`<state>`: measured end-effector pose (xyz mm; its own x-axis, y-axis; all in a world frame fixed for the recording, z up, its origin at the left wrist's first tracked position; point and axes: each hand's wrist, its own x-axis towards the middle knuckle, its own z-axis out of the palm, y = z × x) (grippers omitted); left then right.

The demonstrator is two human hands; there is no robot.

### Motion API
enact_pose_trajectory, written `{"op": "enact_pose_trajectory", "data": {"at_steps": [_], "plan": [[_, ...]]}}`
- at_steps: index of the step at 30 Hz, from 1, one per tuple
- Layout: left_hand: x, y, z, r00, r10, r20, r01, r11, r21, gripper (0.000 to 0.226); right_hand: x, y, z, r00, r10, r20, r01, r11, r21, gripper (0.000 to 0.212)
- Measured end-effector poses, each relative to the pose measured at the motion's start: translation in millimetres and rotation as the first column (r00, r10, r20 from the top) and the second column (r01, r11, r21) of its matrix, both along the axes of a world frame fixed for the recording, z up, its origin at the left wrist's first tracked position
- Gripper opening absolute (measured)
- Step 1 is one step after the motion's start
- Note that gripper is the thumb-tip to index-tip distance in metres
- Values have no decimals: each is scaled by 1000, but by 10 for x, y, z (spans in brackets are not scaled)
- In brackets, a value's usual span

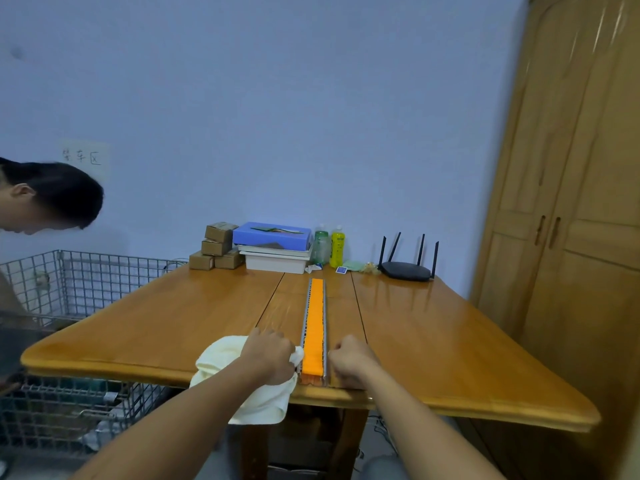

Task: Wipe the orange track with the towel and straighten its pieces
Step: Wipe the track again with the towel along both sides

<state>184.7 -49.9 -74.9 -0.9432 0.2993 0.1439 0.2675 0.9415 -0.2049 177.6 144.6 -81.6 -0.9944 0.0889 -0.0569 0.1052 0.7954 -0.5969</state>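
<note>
A long orange track (315, 323) with grey side rails lies straight down the middle of the wooden table (433, 341), from the front edge toward the back. My left hand (272, 355) grips a pale yellow towel (221, 358) right beside the track's near left rail; the towel hangs over the table's front edge. On the other side, my right hand (349, 362) is curled into a fist against the near right rail. Whether its fingers pinch the rail is hidden.
At the back of the table stand several small cardboard boxes (216, 247), a blue box on white trays (273, 247), two bottles (329, 247) and a black router (408, 268). A person's head (48, 199) leans in at left above wire baskets (69, 282). A wooden wardrobe (571, 202) stands right.
</note>
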Motion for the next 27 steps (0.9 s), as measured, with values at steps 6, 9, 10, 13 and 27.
{"op": "enact_pose_trajectory", "data": {"at_steps": [6, 9, 10, 13, 27], "plan": [[-262, 48, 20, 1000, 13, 20, -13, 1000, 0, 40, -190, 63, -43, 997, 73, 28, -73, 997, -10, 24], [-390, 63, 10, 999, 22, 29, -22, 1000, 13, 39, -247, 80, -45, 991, 114, 64, -112, 993, -32, 26], [-432, 67, 3, 999, 23, 28, -24, 1000, 18, 38, -249, 87, -38, 990, 125, 69, -122, 991, -46, 26], [-558, 71, -23, 1000, 25, 5, -26, 999, 20, 37, -282, 133, -13, 982, 167, 83, -158, 982, -109, 26], [-1229, 95, 26, 999, 28, 42, -31, 997, 65, 45, -983, 364, -129, 999, 26, -34, -29, 996, -89, 27]]}}
